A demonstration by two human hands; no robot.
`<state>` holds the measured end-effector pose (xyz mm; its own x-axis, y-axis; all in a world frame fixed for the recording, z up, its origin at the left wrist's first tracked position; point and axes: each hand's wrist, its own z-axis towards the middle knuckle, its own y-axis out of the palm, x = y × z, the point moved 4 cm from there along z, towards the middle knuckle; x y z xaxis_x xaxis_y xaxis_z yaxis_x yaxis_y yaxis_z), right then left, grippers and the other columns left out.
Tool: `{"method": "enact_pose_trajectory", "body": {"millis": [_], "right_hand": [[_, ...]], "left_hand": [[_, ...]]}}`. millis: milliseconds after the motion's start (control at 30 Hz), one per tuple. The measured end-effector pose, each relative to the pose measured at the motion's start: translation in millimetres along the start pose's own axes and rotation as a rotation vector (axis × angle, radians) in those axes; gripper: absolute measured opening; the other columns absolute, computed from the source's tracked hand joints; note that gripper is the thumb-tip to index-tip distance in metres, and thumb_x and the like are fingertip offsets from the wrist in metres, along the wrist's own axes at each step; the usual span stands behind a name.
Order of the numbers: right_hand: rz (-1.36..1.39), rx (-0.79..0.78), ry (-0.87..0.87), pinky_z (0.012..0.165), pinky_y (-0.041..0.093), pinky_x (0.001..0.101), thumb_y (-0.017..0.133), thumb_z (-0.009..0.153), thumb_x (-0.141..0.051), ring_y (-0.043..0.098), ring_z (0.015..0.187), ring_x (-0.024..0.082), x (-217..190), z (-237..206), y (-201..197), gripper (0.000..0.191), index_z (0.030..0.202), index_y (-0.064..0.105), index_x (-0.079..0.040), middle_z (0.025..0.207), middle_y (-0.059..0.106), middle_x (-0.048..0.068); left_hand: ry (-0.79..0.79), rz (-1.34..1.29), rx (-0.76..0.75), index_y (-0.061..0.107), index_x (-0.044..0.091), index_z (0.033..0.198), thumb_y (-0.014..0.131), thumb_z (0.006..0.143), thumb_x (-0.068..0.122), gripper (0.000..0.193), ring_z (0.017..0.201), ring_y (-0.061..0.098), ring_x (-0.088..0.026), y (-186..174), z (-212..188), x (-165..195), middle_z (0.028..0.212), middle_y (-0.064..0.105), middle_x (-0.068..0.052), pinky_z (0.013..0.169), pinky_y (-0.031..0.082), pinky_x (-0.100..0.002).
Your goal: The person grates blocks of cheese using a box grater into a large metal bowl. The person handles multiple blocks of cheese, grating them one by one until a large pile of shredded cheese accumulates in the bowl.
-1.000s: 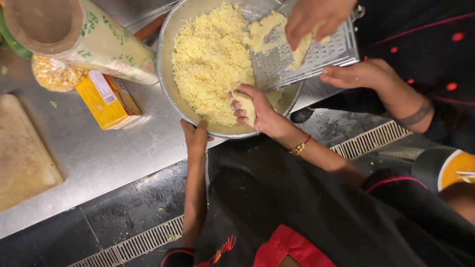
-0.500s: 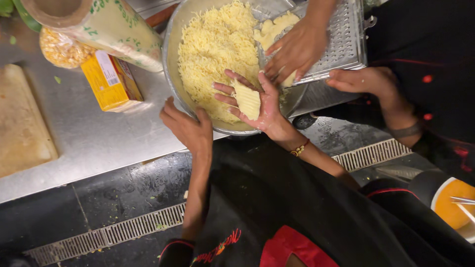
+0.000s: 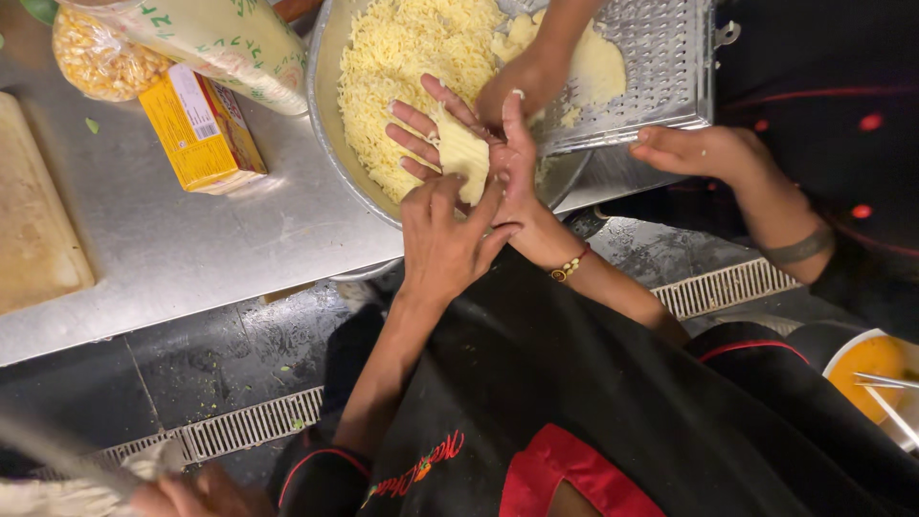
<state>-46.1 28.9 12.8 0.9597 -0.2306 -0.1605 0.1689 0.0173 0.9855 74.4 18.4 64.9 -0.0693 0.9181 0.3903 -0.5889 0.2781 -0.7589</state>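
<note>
My right hand (image 3: 498,153), with a bead bracelet at the wrist, lies palm up over the rim of a large steel bowl (image 3: 330,144) of grated cheese (image 3: 402,67). A flat pale cheese block (image 3: 461,151) rests on its palm. My left hand (image 3: 445,239) reaches in from below, its fingertips gripping the block's lower edge. Just beyond, a co-worker's hand (image 3: 531,72) presses another cheese piece (image 3: 598,67) on a flat metal grater (image 3: 661,57) lying across the bowl. The co-worker's other hand (image 3: 699,153) steadies the grater's near edge.
On the steel counter (image 3: 172,249) lie a yellow box (image 3: 201,129), a bag of corn kernels (image 3: 96,57), a printed paper-wrapped roll (image 3: 211,38) and a wooden board (image 3: 33,220). A floor drain grate (image 3: 239,431) runs below. An orange-filled bowl (image 3: 876,369) sits at right.
My left hand has left the bowl's rim and come up onto the cheese block in my right palm. The co-worker's hand has slid across the grater towards my hands.
</note>
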Motion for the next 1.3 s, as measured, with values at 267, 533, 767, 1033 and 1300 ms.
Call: {"method": "enact_pose_trajectory", "body": {"millis": [267,533,767,1033,1300], "right_hand": [[-0.004,-0.020,-0.073,0.123,0.044,0.0495,0.029,0.097,-0.079,0.028,0.160,0.039,-8,-1,33,0.096,0.170,0.018,-0.019,0.174,0.021,0.024],[-0.034,-0.035,-0.105,0.117,0.048,0.0449,0.032,0.095,-0.078,0.033,0.154,0.035,-8,-2,43,0.097,0.170,0.020,-0.019,0.169,0.023,0.022],[-0.093,-0.057,-0.134,0.116,0.049,0.0445,0.035,0.098,-0.077,0.036,0.153,0.036,-4,-4,37,0.095,0.171,0.020,-0.017,0.168,0.025,0.024],[0.015,0.018,-0.130,0.118,0.049,0.0491,0.035,0.102,-0.073,0.038,0.154,0.040,3,-5,4,0.092,0.169,0.022,-0.013,0.171,0.027,0.025],[-0.095,0.031,-0.081,0.116,0.050,0.0472,0.037,0.101,-0.071,0.043,0.150,0.039,7,-10,-9,0.090,0.167,0.023,-0.011,0.168,0.030,0.026]], "left_hand": [[0.121,0.008,0.123,0.073,0.018,0.123,0.084,0.095,0.036,0.035,0.111,0.047,-0.027,8,-3,7,0.121,0.051,-0.005,0.092,0.041,-0.043],[0.197,0.029,0.222,0.071,0.015,0.113,0.088,0.095,0.035,0.032,0.111,0.048,-0.027,7,-12,5,0.120,0.054,-0.005,0.092,0.042,-0.044],[0.123,0.105,0.117,0.073,0.019,0.133,0.081,0.097,0.037,0.042,0.110,0.044,-0.029,1,-10,11,0.125,0.049,-0.009,0.094,0.041,-0.044],[0.035,0.045,0.062,0.073,0.017,0.128,0.084,0.094,0.035,0.040,0.110,0.044,-0.031,8,-15,9,0.123,0.049,-0.008,0.095,0.042,-0.044],[-0.007,0.019,0.032,0.071,0.015,0.131,0.084,0.092,0.035,0.045,0.111,0.046,-0.033,12,-22,9,0.123,0.052,-0.010,0.096,0.041,-0.046]]}}
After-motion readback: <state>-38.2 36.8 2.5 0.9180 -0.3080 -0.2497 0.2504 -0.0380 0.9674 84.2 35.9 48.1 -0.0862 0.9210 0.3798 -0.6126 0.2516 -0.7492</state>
